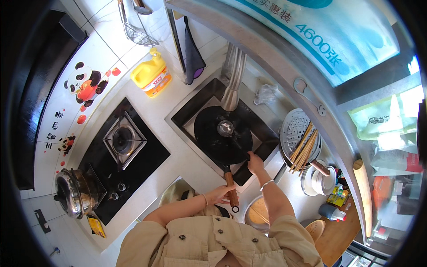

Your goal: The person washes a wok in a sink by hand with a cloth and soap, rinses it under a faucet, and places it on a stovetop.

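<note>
Two hands on the black pan [222, 135] over the sink [187, 113]: left hand [221, 194] grip around handle, right hand [255, 163] pinching rim.

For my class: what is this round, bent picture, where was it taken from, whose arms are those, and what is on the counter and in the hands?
The picture comes from a wide fisheye camera worn on a person's head, looking down, so straight edges curve. The two arms entering from below are the wearer's own. The left hand grips the wooden handle of a black pan sitting in the sink under the faucet. The right hand touches the pan's rim. On the counter are a gas stove, a steel pot, a yellow detergent bottle, and chopsticks lying across a steamer tray.
</note>
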`<state>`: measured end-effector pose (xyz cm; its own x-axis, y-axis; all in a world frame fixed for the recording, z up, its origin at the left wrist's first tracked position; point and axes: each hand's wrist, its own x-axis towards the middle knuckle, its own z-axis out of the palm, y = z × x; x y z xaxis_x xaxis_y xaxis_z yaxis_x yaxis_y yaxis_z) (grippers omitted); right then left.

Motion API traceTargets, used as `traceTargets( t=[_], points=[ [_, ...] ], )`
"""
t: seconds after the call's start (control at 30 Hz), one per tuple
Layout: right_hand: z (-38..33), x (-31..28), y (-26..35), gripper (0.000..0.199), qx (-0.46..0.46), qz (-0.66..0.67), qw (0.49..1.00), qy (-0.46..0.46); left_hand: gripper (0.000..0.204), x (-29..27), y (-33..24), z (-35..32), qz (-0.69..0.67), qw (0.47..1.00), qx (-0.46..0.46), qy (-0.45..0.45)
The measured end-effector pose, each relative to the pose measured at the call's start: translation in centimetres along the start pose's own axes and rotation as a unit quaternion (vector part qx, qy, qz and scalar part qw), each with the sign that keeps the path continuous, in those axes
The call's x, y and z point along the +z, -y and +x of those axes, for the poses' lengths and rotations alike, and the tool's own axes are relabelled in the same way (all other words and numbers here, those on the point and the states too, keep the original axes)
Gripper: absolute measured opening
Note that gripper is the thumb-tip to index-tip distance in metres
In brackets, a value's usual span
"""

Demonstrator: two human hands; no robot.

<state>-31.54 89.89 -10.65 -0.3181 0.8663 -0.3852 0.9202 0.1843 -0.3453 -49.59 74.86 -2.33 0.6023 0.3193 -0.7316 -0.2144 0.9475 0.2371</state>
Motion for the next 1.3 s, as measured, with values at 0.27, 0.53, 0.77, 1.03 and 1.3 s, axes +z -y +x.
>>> traceTargets(
  t=[0.27, 0.53, 0.77, 1.03, 1.3],
  points=[
    [2.6, -1.8, 3.8, 0.022, -0.08, 0.184, 0.977, -0.065, 0.034, -8.0, -7.2, -8.3, 0.455, 0.733, 0.425, -0.274],
    [9.8, -10.6, 28.1, 0.039, -0.062, 0.769, 0.616, 0.156, 0.05, -14.4, -28.7, -22.8, 0.523, 0.311, 0.548, -0.574],
    [19.3, -14.2, 40.4, 0.043, -0.016, 0.889, 0.445, 0.108, 0.066, -17.0, -35.4, -22.7, 0.588, 0.32, 0.427, -0.608],
    [24.8, -14.9, 45.3, 0.042, 0.057, 0.927, 0.362, 0.079, 0.045, -18.4, -36.9, -24.7, 0.565, 0.335, 0.464, -0.594],
    [25.6, -14.0, 44.6, 0.039, 0.061, 0.931, 0.345, 0.105, 0.038, -18.8, -36.8, -25.1, 0.565, 0.351, 0.474, -0.577]
  ],
)
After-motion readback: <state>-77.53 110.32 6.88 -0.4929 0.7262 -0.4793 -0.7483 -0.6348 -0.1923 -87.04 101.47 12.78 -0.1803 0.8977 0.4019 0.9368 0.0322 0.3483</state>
